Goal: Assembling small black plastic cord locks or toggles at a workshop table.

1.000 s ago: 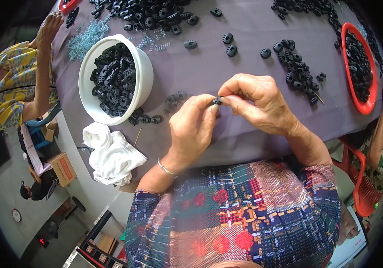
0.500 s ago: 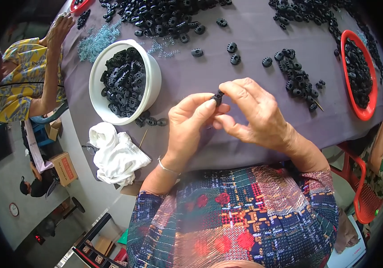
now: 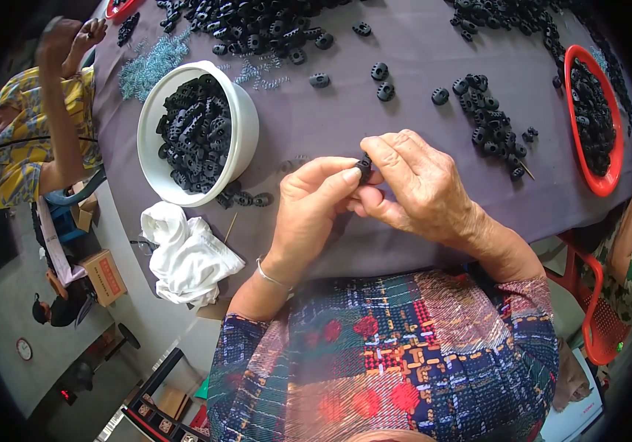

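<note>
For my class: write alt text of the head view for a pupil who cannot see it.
A person's left hand grips a small black piece over a grey tablecloth, the right hand touching it. At left are a white tub of black pieces and a crumpled white cloth; at right, a loose cluster and a red tray of more.

Held piece (image 3: 364,171): matt, plastic-looking, ridged
Loose pieces (image 3: 489,125): the same dull plastic look, notched and rough
White tub (image 3: 248,129): smooth plastic, soft sheen
Red tray (image 3: 603,185): glossy smooth plastic
Springs (image 3: 155,66): shiny thin metal wire
Tablecloth (image 3: 316,114): smooth cloth, mostly matt
White cloth (image 3: 192,259): soft, crumpled, matt fabric
Stick (image 3: 231,227): wood-like
Bangle (image 3: 270,278): bright polished metal
Box (image 3: 102,278): matt cardboard
</note>
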Available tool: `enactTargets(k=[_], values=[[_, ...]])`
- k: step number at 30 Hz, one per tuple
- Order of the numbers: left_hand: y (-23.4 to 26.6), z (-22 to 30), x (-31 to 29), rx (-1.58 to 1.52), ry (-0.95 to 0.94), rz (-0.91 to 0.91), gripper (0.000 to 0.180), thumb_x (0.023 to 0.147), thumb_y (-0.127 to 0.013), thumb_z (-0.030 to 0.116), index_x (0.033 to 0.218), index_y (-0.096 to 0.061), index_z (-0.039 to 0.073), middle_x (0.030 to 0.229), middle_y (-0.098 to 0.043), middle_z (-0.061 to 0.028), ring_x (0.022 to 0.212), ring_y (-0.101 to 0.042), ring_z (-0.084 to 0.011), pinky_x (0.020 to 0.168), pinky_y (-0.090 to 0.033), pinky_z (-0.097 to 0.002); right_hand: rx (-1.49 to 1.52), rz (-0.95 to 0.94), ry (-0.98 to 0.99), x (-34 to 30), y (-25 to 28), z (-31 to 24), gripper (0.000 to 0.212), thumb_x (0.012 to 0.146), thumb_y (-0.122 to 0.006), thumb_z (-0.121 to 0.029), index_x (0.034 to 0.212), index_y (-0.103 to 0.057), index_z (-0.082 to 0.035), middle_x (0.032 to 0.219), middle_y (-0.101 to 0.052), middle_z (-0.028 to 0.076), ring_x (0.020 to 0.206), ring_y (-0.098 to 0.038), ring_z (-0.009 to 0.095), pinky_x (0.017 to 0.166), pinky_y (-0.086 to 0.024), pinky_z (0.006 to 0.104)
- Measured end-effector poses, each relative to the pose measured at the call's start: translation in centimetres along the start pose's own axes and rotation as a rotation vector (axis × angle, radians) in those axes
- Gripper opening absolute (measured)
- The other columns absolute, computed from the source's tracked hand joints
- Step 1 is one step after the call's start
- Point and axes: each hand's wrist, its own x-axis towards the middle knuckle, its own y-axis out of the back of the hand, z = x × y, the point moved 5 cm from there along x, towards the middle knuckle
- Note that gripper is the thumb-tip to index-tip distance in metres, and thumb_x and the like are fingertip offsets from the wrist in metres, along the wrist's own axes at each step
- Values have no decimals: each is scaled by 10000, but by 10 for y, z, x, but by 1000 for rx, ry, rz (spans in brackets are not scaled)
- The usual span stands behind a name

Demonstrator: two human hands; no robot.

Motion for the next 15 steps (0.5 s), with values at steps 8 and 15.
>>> enactTargets(k=[8,15], values=[[-2,-1,-2,-3,-63,25,109,896,-579,-5,985,-634,-35,920,-677,-144,761,-655,-165,690,-556,-286,-55,-33,-61,-3,-4,0,324,625,-699,-130,856,-519,8,719,-515,113,662,-558,263,556,-505,351],[-1,-1,-4,54,-58,43,85,889,-586,-13,956,-633,-36,888,-670,-115,751,-644,-147,678,-545,-270,-39,-31,-46,-6,-6,-1,269,608,-667,-132,798,-524,-7,684,-493,91,621,-542,246,521,-485,338]])
